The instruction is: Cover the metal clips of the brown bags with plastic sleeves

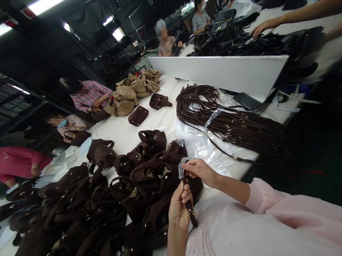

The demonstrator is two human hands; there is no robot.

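Observation:
My left hand [180,205] is closed around a folded dark brown strap [194,219] in front of my pink top. A gold buckle [192,210] hangs from the strap below my fingers. My right hand [199,170], just above, pinches a small clear plastic bag [182,170] at the strap's upper end. How far the plastic covers the strap is hidden by my fingers. Dark brown handbags [154,172] lie right beside both hands. Beyond my right hand rests a long bundle of dark brown straps [230,123], bound with clear plastic.
A heap of dark brown bags [79,210] covers the near left table. Tan bags [129,94] are piled farther back. A white board [224,72] divides off black bags [220,32], where another person's hand [266,27] reaches in. A black phone [247,101] lies by the board. Several people sit around.

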